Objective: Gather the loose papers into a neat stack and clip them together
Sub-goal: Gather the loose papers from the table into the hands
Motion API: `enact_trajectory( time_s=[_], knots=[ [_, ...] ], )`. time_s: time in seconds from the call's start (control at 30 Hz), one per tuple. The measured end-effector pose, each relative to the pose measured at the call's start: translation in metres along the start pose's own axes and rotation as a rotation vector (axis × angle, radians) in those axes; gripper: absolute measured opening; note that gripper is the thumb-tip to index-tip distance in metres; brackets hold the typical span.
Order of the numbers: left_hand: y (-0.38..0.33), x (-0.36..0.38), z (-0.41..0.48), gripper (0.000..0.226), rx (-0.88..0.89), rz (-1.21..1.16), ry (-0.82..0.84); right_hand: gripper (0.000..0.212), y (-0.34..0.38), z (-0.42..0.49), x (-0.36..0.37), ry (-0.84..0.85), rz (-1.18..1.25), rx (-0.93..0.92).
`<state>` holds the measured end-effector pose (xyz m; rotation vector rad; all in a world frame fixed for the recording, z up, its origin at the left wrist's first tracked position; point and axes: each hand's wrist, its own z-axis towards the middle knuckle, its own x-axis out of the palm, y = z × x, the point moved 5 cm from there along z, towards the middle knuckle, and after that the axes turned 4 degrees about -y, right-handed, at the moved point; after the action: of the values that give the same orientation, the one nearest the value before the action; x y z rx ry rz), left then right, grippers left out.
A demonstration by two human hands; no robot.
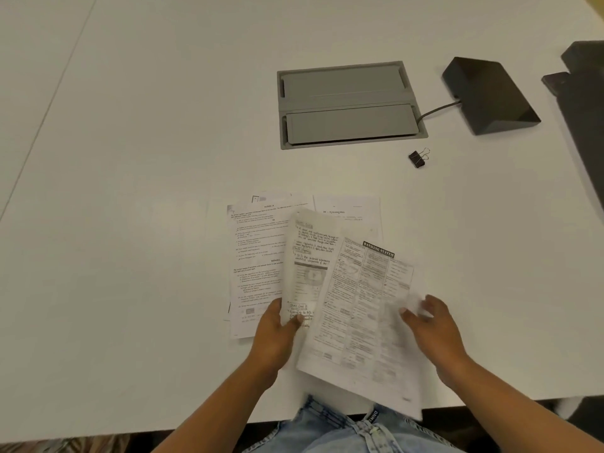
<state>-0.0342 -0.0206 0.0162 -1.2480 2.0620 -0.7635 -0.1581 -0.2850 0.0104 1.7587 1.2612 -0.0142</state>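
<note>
On the white tabletop (130,191), printed question sheets (255,250) lie fanned flat at the left of the spread. The left hand (277,331) has its grip closed on the lower end of a handwritten page (310,256), thumb on top. Beside it, a densely printed sheet (362,315) headed "Banking System" overlaps that page and hangs past the tabletop's near edge. The right hand (431,325) touches its right edge, fingers spread, grip open. Farther back, right of the papers, a black binder clip (418,157) lies alone, well apart, near a grey cable hatch (349,104).
</note>
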Motion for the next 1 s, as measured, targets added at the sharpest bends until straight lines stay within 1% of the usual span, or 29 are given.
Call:
enact_trajectory(
  time_s=[0.03,0.07,0.13,0.2,0.27,0.33,0.43,0.47,0.53,0.63,0.67,0.7,0.73,0.8,0.83,0.93,1.0],
  knots=[
    [0.002,0.003,-0.002,0.041,-0.008,-0.013,0.022,0.06,-0.003,-0.001,0.001,0.032,-0.014,0.018],
    [0.002,0.007,-0.003,0.036,-0.018,-0.025,0.05,0.053,-0.003,-0.004,0.003,0.055,-0.061,-0.007],
    [0.003,0.016,-0.005,0.03,-0.053,-0.043,0.093,0.06,-0.004,-0.007,0.011,0.082,-0.154,-0.067],
    [0.004,0.021,-0.003,0.027,-0.066,-0.049,0.088,0.066,-0.002,-0.011,0.018,0.11,-0.164,-0.073],
    [0.003,0.023,-0.001,0.022,-0.031,-0.015,0.079,0.066,0.002,-0.012,0.022,0.118,-0.156,-0.072],
    [0.002,0.023,0.0,0.025,-0.002,0.02,0.079,0.066,0.002,-0.011,0.023,0.1,-0.148,-0.075],
    [-0.004,0.02,-0.003,0.025,0.022,-0.022,0.086,0.072,0.002,-0.009,0.015,0.041,-0.092,-0.058],
    [-0.005,0.018,-0.005,0.023,0.025,-0.045,0.101,0.074,0.002,-0.008,0.012,0.044,-0.062,-0.035],
    [-0.008,0.015,-0.009,0.022,0.031,-0.074,0.149,0.072,0.0,-0.008,0.01,0.127,0.067,0.056],
    [-0.008,0.013,-0.013,0.025,0.018,-0.091,0.238,0.05,-0.003,-0.016,0.015,0.414,0.317,0.242],
    [-0.007,0.013,-0.014,0.026,0.007,-0.094,0.262,0.044,-0.004,-0.02,0.017,0.482,0.376,0.283],
    [-0.006,0.013,-0.015,0.026,-0.002,-0.095,0.277,0.04,-0.006,-0.022,0.019,0.498,0.395,0.308],
    [-0.006,0.013,-0.016,0.026,-0.008,-0.095,0.287,0.037,-0.008,-0.023,0.019,0.477,0.379,0.314],
    [-0.005,0.014,-0.017,0.027,-0.009,-0.109,0.295,0.033,-0.013,-0.02,0.017,0.36,0.228,0.279],
    [-0.006,0.014,-0.017,0.027,-0.012,-0.122,0.295,0.032,-0.015,-0.019,0.017,0.341,0.191,0.279],
    [-0.001,0.012,-0.014,0.026,-0.046,-0.146,0.262,0.032,-0.019,-0.026,0.019,0.426,0.256,0.386],
    [0.005,0.011,-0.011,0.024,-0.069,-0.108,0.238,0.034,-0.02,-0.028,0.018,0.443,0.283,0.402]
  ],
)
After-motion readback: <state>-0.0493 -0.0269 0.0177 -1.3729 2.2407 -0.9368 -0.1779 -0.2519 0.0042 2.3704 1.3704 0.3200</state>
